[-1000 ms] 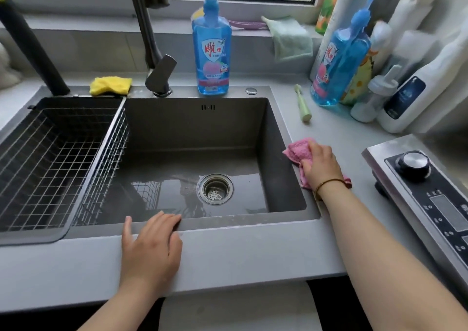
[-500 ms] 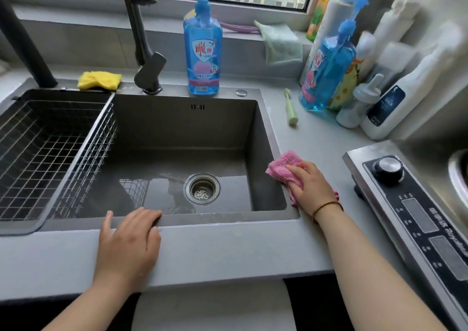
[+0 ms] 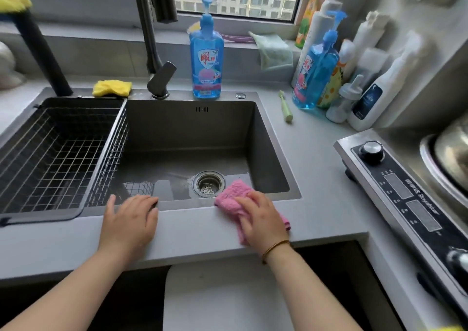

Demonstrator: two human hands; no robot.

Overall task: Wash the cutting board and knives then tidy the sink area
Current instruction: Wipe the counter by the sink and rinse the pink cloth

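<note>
Along the front edge of the desk (image 3: 316, 168), both forearms reach in from below and both hands lie palm down. The left hand (image 3: 129, 220) rests flat on the front rim of the sink (image 3: 190, 133), fingers straight and slightly spread, tips just over the basin's lip, holding nothing. The right hand (image 3: 262, 220), a thin bracelet (image 3: 274, 248) at its wrist, presses a pink cloth (image 3: 233, 197) against the same rim near the sink's front right corner. Its fingers are laid over the cloth and point forward-left rather than clenching it; cloth shows ahead of the fingertips, over the basin's edge, and beside the palm.

A drain (image 3: 209, 184) sits in the wet basin floor just behind the cloth. A wire basket (image 3: 63, 153) fills the left part of the sink. At the back edge stand a dark faucet (image 3: 162, 80), a yellow sponge (image 3: 112, 88) and a blue soap bottle (image 3: 207, 60). More bottles crowd the back right corner, with a green brush (image 3: 285, 106) lying near them. A stove (image 3: 405, 191) occupies the right edge.
</note>
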